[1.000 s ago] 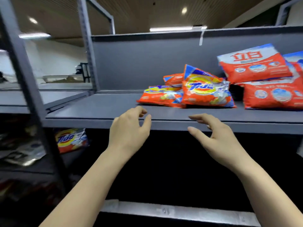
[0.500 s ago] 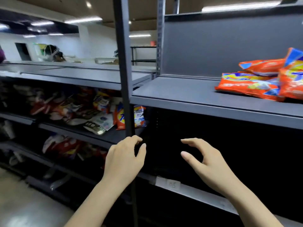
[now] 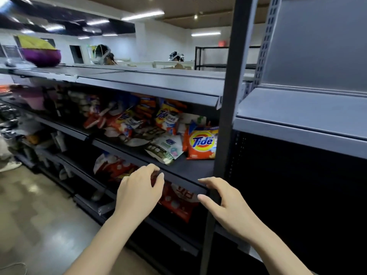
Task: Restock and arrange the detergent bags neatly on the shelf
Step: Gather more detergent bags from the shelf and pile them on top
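I observed both hands released and empty: the left hand (image 3: 139, 190) and right hand (image 3: 226, 203) hovered at the front edge of the middle shelf (image 3: 186, 167). The orange Tide detergent bag (image 3: 201, 142) stood upright on that shelf, beside the grey upright post (image 3: 228, 116), amid jumbled bags (image 3: 129, 120).

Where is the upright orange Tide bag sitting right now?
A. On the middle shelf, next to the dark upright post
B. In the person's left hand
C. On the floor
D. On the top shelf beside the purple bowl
A: the Tide bag stands on the middle shelf right beside the post, while the left hand and right hand are both empty below it.
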`<action>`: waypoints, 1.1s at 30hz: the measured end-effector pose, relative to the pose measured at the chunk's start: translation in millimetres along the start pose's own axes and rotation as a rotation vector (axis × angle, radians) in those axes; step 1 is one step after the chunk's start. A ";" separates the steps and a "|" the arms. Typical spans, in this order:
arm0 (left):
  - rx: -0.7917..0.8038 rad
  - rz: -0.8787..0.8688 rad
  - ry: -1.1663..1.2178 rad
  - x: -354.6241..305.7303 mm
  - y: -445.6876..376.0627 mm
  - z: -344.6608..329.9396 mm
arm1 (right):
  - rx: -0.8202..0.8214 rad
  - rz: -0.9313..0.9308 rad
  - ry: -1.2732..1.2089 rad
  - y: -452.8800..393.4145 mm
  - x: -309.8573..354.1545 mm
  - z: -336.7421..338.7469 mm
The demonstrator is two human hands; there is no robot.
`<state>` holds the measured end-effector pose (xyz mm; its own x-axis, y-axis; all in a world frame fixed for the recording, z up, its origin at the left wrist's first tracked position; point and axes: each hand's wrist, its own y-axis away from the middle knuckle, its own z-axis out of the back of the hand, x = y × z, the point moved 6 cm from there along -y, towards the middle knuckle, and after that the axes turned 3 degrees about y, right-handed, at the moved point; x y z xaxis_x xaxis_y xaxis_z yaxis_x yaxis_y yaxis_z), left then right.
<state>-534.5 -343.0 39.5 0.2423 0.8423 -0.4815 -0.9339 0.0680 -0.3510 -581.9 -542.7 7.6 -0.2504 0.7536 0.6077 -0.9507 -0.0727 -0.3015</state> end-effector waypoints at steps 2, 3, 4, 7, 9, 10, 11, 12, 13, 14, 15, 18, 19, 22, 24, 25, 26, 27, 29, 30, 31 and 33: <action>0.024 0.014 0.012 16.3 -27.7 -7.7 | 0.019 -0.022 -0.015 -23.9 -0.9 -16.9; 0.035 0.021 0.020 22.7 -42.0 -11.4 | 0.027 -0.036 -0.017 -35.4 -2.5 -24.1; 0.051 0.030 0.024 28.4 -55.8 -15.6 | 0.034 -0.050 -0.012 -46.8 -4.7 -30.6; 0.092 0.040 0.025 41.4 -92.8 -27.1 | 0.045 -0.086 0.039 -78.0 -13.7 -45.1; 0.100 0.034 0.039 49.0 -113.5 -33.3 | 0.030 -0.108 0.064 -96.6 -19.0 -51.1; 0.105 0.038 0.053 53.4 -122.6 -37.0 | 0.023 -0.126 0.073 -104.4 -21.4 -53.8; 0.111 0.044 0.068 57.7 -131.5 -41.2 | 0.014 -0.145 0.079 -111.1 -23.9 -56.3; 0.123 0.049 0.082 61.3 -139.8 -46.2 | -0.002 -0.165 0.083 -117.3 -26.5 -58.1; 0.136 0.054 0.101 64.3 -147.9 -52.0 | -0.020 -0.187 0.086 -122.6 -29.5 -59.4; 0.158 0.058 0.120 66.8 -156.4 -59.4 | -0.036 -0.212 0.088 -127.7 -32.4 -60.0; 0.184 0.061 0.147 68.0 -165.8 -67.4 | -0.047 -0.239 0.085 -132.2 -35.6 -60.6; 0.291 0.101 0.270 65.6 -194.7 -98.2 | -0.095 -0.315 0.089 -143.1 -43.8 -58.8; 0.334 0.106 0.313 62.5 -204.8 -109.2 | -0.123 -0.338 0.095 -145.9 -45.8 -57.6; 0.448 0.067 0.444 50.0 -234.3 -140.1 | -0.197 -0.424 0.114 -150.3 -51.2 -57.3; 0.514 0.029 0.499 44.1 -252.5 -160.9 | -0.223 -0.489 0.129 -150.5 -56.0 -59.4; 0.531 0.009 0.515 42.1 -262.3 -169.4 | -0.228 -0.520 0.137 -150.5 -58.6 -60.8; 0.531 -0.011 0.518 40.2 -269.3 -174.1 | -0.236 -0.551 0.142 -150.6 -61.3 -62.2; 0.532 -0.015 0.543 36.9 -277.2 -181.1 | -0.250 -0.580 0.148 -151.4 -64.0 -63.4; 0.594 0.052 0.616 36.2 -287.2 -200.7 | -0.288 -0.618 0.171 -153.6 -69.0 -65.9; 0.607 0.098 0.617 36.3 -291.7 -209.1 | -0.308 -0.628 0.185 -155.1 -71.3 -67.4; 0.595 0.112 0.618 35.2 -298.0 -214.6 | -0.323 -0.640 0.197 -157.1 -73.2 -69.0; 0.549 0.136 0.676 30.7 -302.5 -215.4 | -0.338 -0.670 0.221 -160.4 -77.1 -70.9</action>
<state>-188.0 -453.0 -42.1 0.0611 0.3767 -0.9243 -0.9184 0.3838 0.0957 -397.1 -542.8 -43.0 0.4335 0.6818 0.5892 -0.7699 0.6200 -0.1511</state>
